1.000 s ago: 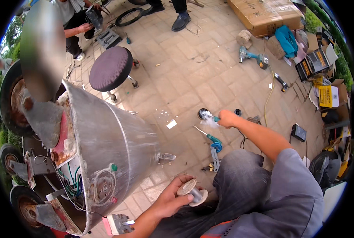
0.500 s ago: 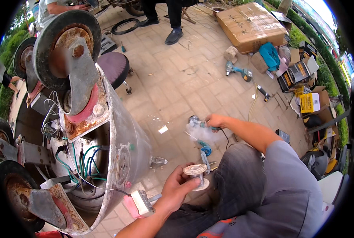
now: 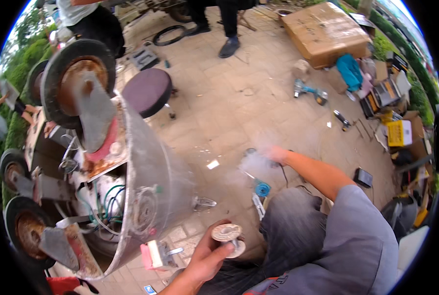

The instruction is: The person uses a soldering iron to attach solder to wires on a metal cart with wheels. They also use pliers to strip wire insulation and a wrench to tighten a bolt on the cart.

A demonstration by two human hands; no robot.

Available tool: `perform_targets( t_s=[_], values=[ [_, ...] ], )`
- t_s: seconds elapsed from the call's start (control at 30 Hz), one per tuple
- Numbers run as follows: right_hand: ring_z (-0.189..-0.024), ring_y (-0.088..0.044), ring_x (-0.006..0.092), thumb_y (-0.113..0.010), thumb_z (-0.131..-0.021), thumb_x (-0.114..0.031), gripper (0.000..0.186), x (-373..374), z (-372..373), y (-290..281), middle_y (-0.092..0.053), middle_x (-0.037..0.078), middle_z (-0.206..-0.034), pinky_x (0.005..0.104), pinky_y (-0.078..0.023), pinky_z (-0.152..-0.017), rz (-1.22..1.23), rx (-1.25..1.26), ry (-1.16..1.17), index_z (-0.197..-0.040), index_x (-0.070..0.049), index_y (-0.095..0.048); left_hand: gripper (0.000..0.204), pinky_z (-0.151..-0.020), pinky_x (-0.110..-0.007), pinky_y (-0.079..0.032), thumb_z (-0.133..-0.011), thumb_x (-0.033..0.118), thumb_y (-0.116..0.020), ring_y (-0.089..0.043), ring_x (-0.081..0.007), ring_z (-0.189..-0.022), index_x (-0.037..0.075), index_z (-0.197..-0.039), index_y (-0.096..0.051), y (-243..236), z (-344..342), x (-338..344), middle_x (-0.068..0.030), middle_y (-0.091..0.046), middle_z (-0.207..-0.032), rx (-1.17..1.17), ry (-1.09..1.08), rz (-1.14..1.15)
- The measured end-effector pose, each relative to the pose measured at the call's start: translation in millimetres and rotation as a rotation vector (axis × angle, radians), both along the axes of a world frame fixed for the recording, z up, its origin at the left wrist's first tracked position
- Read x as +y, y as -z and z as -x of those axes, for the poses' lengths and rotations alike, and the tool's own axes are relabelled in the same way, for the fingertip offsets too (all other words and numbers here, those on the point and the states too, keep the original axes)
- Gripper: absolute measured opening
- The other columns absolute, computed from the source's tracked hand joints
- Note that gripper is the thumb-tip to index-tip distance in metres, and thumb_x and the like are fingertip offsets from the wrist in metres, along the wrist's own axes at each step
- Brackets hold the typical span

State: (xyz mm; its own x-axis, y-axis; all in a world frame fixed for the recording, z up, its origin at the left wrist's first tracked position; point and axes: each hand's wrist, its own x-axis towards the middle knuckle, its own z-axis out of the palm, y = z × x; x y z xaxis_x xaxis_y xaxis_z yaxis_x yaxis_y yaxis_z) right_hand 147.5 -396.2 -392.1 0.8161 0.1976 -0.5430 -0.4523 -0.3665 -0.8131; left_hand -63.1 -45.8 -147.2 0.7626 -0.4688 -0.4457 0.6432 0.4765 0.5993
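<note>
My left hand holds a spool of solder wire, fingers wrapped round its side. Farther forward, my right hand is closed on a soldering iron, its dark cord trailing by the wrist. White smoke veils the iron and the fingertips, and a small round tin shows dimly beside them. Nearer my knee lies a blue round tool part. On my left a big metal drum rests on its side, green and blue wires inside its open end.
Caster wheels jut from the drum's base. A white and pink box sits beside it. Beyond are a round stool, a cordless drill and a large carton. Another person's legs stand at the back.
The view has shifted, so the surroundings sit lower and farther right. Smoke now spreads over my right hand and hides the iron's handle. The spool remains in my left hand.
</note>
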Motion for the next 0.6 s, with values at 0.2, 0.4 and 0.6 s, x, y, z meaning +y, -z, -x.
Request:
perform_targets(
  t_s=[0.2, 0.4, 0.6],
  values=[
    [-0.068, -0.065, 0.0179, -0.060, -0.093, -0.027, 0.021, -1.4, -7.9, 23.4, -0.067, 0.005, -0.083, 0.0346, -0.053, -0.058, -0.308, 0.304, 0.074, -0.101, -0.010, -0.068, 0.055, -0.104, -0.031, -0.037, -0.090, 0.009, -0.067, -0.048, -0.0138, -0.121, 0.000, -0.138, -0.042, -43.6, 21.7, 13.3, -0.0057, -0.053, -0.131, -0.299, 0.293, -0.155],
    [-0.073, -0.066, 0.0243, -0.062, -0.090, -0.014, 0.022, -11.7, 3.7, 0.1, -0.068, 0.008, -0.086, 0.0393, -0.056, -0.066, -0.299, 0.309, 0.093, -0.111, -0.007, -0.064, 0.058, -0.087, -0.042, -0.050, -0.071, 0.025, -0.078, -0.062, -0.0335, -0.098, -0.008, -0.113, -0.058, -118.7, 51.8, 48.2, -0.0200, -0.064, -0.105, -0.546, -0.182, -0.252],
    [-0.065, -0.059, 0.0149, -0.067, -0.087, -0.010, 0.023, -14.8, 24.2, -42.1, -0.063, 0.004, -0.079, 0.0290, -0.050, -0.059, -0.138, -0.169, -0.114, -0.108, -0.005, -0.060, 0.072, -0.086, -0.034, -0.052, -0.071, 0.017, -0.081, -0.064, -0.0221, -0.098, -0.010, -0.126, -0.044, -162.5, 25.5, 60.7, -0.0164, -0.064, -0.105, -0.757, -0.907, -0.758]
  ],
)
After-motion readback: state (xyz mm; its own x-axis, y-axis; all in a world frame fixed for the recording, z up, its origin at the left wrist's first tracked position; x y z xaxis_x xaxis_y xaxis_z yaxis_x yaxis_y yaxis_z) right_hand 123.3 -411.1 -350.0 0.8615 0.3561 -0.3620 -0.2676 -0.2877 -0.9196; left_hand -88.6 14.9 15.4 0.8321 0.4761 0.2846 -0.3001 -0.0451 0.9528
